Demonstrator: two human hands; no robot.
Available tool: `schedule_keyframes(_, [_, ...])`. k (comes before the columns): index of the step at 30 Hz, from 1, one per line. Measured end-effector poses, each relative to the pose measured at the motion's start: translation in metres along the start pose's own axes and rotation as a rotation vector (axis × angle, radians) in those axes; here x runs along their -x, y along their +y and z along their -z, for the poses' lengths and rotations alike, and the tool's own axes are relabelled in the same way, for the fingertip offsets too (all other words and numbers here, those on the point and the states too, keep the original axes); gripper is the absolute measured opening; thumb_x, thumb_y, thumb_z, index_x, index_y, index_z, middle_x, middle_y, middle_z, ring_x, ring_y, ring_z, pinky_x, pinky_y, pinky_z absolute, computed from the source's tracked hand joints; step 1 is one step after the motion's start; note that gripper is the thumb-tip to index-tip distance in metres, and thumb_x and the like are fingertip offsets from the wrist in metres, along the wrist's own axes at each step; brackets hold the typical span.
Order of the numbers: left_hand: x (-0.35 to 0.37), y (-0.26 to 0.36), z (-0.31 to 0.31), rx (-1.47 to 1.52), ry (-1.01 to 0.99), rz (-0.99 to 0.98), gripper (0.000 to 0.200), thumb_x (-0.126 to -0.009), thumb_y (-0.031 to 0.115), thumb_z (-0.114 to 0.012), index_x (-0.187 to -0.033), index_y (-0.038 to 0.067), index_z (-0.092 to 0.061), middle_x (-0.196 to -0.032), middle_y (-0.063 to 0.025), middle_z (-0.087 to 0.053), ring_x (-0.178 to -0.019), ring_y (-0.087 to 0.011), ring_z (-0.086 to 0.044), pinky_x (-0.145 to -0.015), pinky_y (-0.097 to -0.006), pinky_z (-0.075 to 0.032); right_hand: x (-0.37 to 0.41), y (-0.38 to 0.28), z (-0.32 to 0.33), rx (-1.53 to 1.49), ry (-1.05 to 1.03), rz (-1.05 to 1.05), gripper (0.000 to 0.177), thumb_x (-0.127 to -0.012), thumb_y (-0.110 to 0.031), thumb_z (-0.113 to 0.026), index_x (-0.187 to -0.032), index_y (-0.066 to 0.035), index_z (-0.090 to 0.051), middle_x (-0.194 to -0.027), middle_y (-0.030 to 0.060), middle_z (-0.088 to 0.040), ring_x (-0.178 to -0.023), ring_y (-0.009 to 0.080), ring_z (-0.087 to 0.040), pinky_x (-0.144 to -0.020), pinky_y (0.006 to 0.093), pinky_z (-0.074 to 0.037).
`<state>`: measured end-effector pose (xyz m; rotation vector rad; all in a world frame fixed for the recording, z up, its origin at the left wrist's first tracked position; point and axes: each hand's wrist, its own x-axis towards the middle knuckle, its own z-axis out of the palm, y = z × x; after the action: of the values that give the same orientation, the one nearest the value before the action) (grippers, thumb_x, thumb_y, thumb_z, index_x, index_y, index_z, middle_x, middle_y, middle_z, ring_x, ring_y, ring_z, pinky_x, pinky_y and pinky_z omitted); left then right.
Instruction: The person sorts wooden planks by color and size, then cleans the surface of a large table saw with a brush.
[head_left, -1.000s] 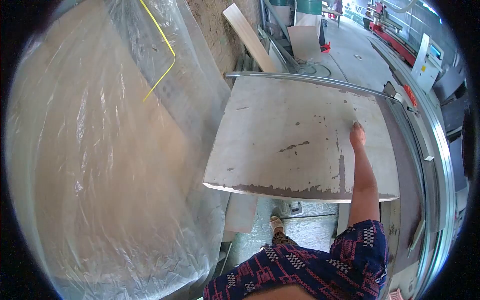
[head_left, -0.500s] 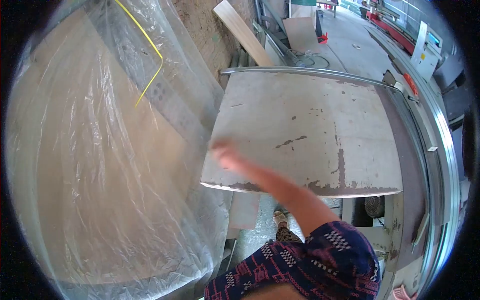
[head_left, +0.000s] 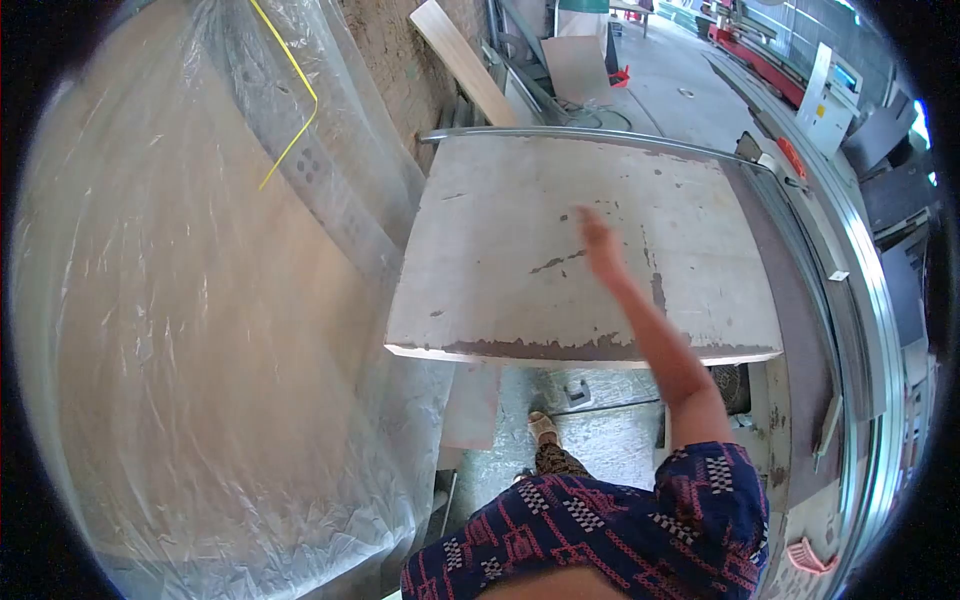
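Observation:
My right hand [head_left: 598,243] is over the middle of a worn, whitish work surface [head_left: 480,260], its forearm reaching up from the patterned sleeve. Motion smears the fingers, and I cannot tell whether anything is in them. Dark chipped patches mark the surface near the hand and along its front edge. A metal rail [head_left: 580,133] runs along the far edge. My left hand is out of view.
At left, clear plastic sheeting [head_left: 400,420] covers a large brown panel, with a yellow strap [head_left: 312,100] across it. Long metal profiles [head_left: 875,340] line the right side. A wooden board [head_left: 460,60] leans behind. A pink plastic basket [head_left: 808,557] sits lower right.
My right hand has swept from the left edge of the work surface to its middle, further from my body. The view has shifted slightly, showing more floor below the front edge.

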<state>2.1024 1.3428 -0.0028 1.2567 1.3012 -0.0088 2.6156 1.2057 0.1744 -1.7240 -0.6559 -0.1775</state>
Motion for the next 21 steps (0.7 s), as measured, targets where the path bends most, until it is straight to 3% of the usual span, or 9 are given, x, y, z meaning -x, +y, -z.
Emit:
schedule_keyframes(3, [0.002,-0.004,0.002,0.003,-0.003,-0.003,0.057,-0.084,0.050,-0.040,-0.125,0.010,-0.045,-0.110,-0.0136,-0.056,-0.095,-0.0263,-0.054,-0.071,-0.0393,-0.046,0.001,0.036,0.100,0.479,0.161,-0.067,0.031,-0.087,-0.017,-0.046,-0.115,-0.007,-0.054,-0.119,0.0151,-0.054,-0.110,0.0333,-0.049,-0.092,0.0379,-0.040])
schedule_keyframes(7, [0.007,-0.010,0.003,0.003,-0.004,-0.006,0.056,-0.084,0.049,-0.041,-0.125,0.010,-0.045,-0.110,-0.0137,-0.056,-0.094,-0.0262,-0.054,-0.072,-0.0390,-0.046,0.029,0.076,0.104,0.951,0.045,-0.067,0.028,-0.082,-0.017,-0.051,-0.107,-0.007,-0.060,-0.119,0.0158,-0.053,-0.112,0.0311,-0.048,-0.095,0.0379,-0.038])
schedule_keyframes(8, [0.008,-0.011,0.004,0.003,-0.003,-0.006,0.056,-0.084,0.049,-0.041,-0.125,0.010,-0.045,-0.109,-0.0137,-0.056,-0.094,-0.0261,-0.054,-0.072,-0.0390,-0.046,0.039,0.086,0.087,1.150,-0.020,0.202,0.030,-0.077,-0.015,-0.053,-0.105,-0.006,-0.060,-0.119,0.0160,-0.053,-0.113,0.0310,-0.048,-0.098,0.0400,-0.035])
schedule_keyframes(10, [0.011,-0.015,0.007,-0.004,0.000,-0.007,0.056,-0.084,0.049,-0.041,-0.124,0.010,-0.046,-0.109,-0.0137,-0.056,-0.094,-0.0261,-0.054,-0.072,-0.0388,-0.046,0.051,0.074,0.023,0.622,0.123,0.048,0.030,-0.075,-0.013,-0.054,-0.102,-0.005,-0.061,-0.118,0.0148,-0.054,-0.113,0.0305,-0.047,-0.100,0.0423,-0.031])
schedule_keyframes(12, [0.014,-0.018,0.009,-0.008,0.004,-0.006,0.056,-0.084,0.048,-0.041,-0.124,0.010,-0.046,-0.109,-0.0137,-0.056,-0.094,-0.0260,-0.054,-0.072,-0.0387,-0.046,0.067,0.025,-0.053,0.584,-0.149,0.028,0.031,-0.086,-0.009,-0.040,-0.114,-0.004,-0.053,-0.113,0.0153,-0.055,-0.105,0.0296,-0.051,-0.093,0.0371,-0.038])
schedule_keyframes(16, [0.019,-0.023,0.011,-0.031,0.000,-0.012,0.055,-0.084,0.048,-0.042,-0.124,0.010,-0.046,-0.108,-0.0138,-0.056,-0.093,-0.0259,-0.055,-0.072,-0.0384,-0.046,0.160,-0.069,-0.202,0.241,-0.432,0.595,0.021,-0.071,-0.006,-0.054,-0.092,-0.004,-0.060,-0.105,0.0142,-0.055,-0.110,0.0288,-0.046,-0.091,0.0425,-0.036])
schedule_keyframes(17, [0.021,-0.023,0.012,-0.034,0.002,-0.016,0.055,-0.084,0.047,-0.042,-0.124,0.010,-0.046,-0.108,-0.0138,-0.056,-0.093,-0.0258,-0.055,-0.072,-0.0384,-0.046,0.179,-0.089,-0.231,-0.020,-0.714,0.539,0.016,-0.070,-0.004,-0.053,-0.085,-0.003,-0.057,-0.100,0.0152,-0.055,-0.105,0.0303,-0.049,-0.082,0.0430,-0.038])
schedule_keyframes(18, [0.022,-0.023,0.012,-0.038,0.002,-0.020,0.055,-0.084,0.047,-0.042,-0.124,0.010,-0.046,-0.108,-0.0138,-0.057,-0.093,-0.0258,-0.055,-0.072,-0.0383,-0.046,0.192,-0.127,-0.240,-0.233,-1.101,0.139,0.007,-0.078,-0.007,-0.052,-0.083,-0.001,-0.053,-0.094,0.0165,-0.055,-0.096,0.0327,-0.052,-0.075,0.0434,-0.039])
schedule_keyframes(21, [0.024,-0.024,0.012,-0.049,-0.003,-0.026,0.054,-0.084,0.047,-0.043,-0.124,0.009,-0.046,-0.108,-0.0139,-0.057,-0.093,-0.0257,-0.055,-0.072,-0.0381,-0.046,0.213,-0.179,-0.230,-0.288,-0.974,0.193,0.018,-0.089,-0.017,-0.046,-0.097,-0.002,-0.053,-0.096,0.0181,-0.056,-0.088,0.0331,-0.055,-0.074,0.0404,-0.043])
